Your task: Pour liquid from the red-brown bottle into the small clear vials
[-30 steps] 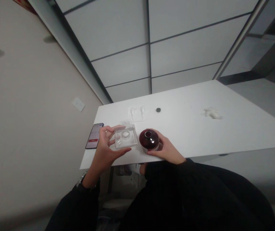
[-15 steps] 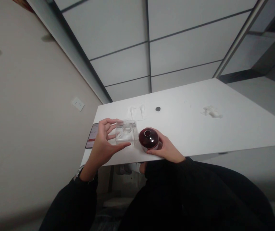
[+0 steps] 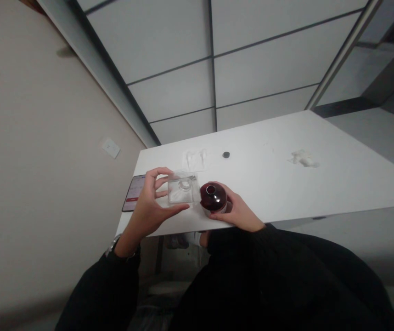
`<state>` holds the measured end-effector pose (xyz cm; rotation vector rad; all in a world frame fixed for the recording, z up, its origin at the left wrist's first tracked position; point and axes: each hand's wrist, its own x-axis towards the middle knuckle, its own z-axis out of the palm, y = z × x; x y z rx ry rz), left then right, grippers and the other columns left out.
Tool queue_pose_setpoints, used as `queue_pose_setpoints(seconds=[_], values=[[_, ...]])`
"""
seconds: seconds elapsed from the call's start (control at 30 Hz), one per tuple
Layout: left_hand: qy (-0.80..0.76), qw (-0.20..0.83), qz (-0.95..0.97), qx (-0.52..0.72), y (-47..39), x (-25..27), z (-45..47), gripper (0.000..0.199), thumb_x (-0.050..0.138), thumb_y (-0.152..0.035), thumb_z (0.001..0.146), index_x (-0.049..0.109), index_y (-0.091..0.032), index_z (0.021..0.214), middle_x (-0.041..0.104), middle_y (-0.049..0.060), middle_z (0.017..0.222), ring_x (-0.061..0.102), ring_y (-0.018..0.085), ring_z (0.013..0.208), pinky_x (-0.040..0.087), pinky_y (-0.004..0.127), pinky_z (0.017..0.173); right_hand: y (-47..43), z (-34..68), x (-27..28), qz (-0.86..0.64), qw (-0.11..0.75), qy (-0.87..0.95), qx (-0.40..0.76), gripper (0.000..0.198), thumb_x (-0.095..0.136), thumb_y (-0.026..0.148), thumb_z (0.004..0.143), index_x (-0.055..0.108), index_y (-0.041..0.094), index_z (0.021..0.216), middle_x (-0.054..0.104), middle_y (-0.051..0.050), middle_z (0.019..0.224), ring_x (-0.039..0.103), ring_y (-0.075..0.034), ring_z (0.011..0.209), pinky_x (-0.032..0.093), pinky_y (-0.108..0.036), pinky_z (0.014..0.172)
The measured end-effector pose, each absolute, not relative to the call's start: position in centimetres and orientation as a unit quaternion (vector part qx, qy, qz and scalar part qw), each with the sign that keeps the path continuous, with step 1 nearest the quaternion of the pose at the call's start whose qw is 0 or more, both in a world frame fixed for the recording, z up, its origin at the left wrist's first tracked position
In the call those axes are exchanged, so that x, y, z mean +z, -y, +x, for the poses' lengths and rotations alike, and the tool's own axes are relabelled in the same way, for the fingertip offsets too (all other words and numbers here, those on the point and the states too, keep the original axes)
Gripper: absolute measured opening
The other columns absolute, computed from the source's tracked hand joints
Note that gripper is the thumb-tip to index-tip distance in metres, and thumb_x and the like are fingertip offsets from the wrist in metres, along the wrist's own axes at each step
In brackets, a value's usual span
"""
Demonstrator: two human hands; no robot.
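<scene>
A clear, square plastic box (image 3: 179, 195) with a round ring shape in it is gripped at its edges by my left hand (image 3: 152, 197), thumb below and fingers above. Right beside it, my right hand (image 3: 240, 210) is wrapped around a round jar with a dark red, glossy domed lid (image 3: 213, 202). The lid has a ring-shaped knob on top, and a pale lower part shows under it. Box and jar are very close together; whether they touch I cannot tell.
On the white table (image 3: 269, 188) lie a small dark round disc (image 3: 226, 155), a clear plastic piece (image 3: 194, 160) behind the box, and crumpled white tissue (image 3: 303, 158) to the right. A phone (image 3: 133, 195) with a lit screen sits at the left edge, near the wall.
My left hand has shifted the clear box slightly to the right, nearer the jar, and its tilt has changed a little. My right hand and the jar stay almost in place.
</scene>
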<state>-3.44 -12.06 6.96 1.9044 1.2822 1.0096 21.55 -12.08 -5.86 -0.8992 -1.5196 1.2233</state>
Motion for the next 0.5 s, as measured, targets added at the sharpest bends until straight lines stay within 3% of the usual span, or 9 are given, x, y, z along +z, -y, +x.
queue_pose_setpoints(seconds=[0.27, 0.5], values=[[-0.508, 0.243, 0.764, 0.314, 11.5, 8.2, -3.7, 0.081, 0.095, -0.051, 0.069, 0.060, -0.024, 0.137, 0.065, 0.017, 0.141, 0.066, 0.036, 0.132, 0.064, 0.049, 0.096, 12.1, 21.5, -5.8, -0.365, 0.480, 0.624, 0.496, 0.089, 0.096, 0.041, 0.068, 0.059, 0.028, 0.148, 0.064, -0.011, 0.152, 0.057, -0.035, 0.146, 0.038, -0.059, 0.128], [-0.483, 0.219, 0.800, 0.280, 11.2, 9.5, -3.3, 0.075, 0.092, -0.050, 0.075, 0.064, -0.026, 0.140, 0.066, 0.014, 0.143, 0.067, 0.032, 0.130, 0.066, 0.045, 0.095, 12.1, 21.6, -5.6, -0.362, 0.479, 0.621, 0.504, 0.089, 0.096, 0.042, 0.068, 0.058, 0.029, 0.148, 0.064, -0.011, 0.153, 0.057, -0.034, 0.147, 0.037, -0.058, 0.129]])
